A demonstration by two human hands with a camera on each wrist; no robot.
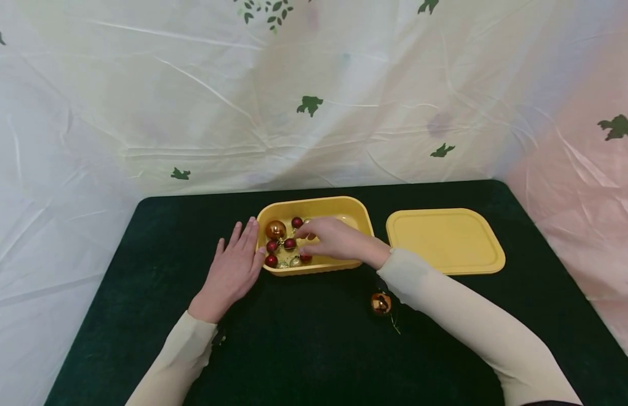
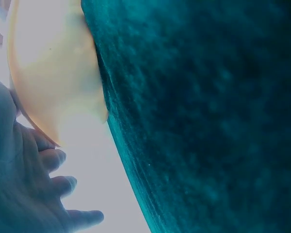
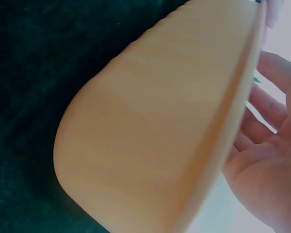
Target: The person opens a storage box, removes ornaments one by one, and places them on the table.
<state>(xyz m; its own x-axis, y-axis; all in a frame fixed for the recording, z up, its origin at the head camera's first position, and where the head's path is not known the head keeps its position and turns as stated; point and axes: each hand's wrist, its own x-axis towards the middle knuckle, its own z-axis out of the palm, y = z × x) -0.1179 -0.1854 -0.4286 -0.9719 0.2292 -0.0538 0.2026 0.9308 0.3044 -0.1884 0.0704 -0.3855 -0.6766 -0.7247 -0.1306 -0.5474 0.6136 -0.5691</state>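
Note:
A yellow box [image 1: 357, 211] holds several small ornament balls at its left end: an amber ball [image 1: 275, 230], dark red balls [image 1: 290, 244] and pale gold ones [image 1: 295, 261]. My left hand [image 1: 233, 265], fingers straight, rests against the box's left rim; the left wrist view shows its fingers beside the box wall [image 2: 58, 73]. Over the box, my right hand [image 1: 331, 239] reaches in among the balls with its fingers bent and thumb apart. No ball is plainly gripped there. In the right wrist view the box wall [image 3: 145, 131] hides the fingertips.
A yellow lid [image 1: 446, 239] lies flat to the right of the box. Another amber ball [image 1: 381, 303] with a gold string lies on the dark green cloth [image 1: 304, 349] below the right forearm. A patterned pale curtain [image 1: 344, 129] hangs behind the table.

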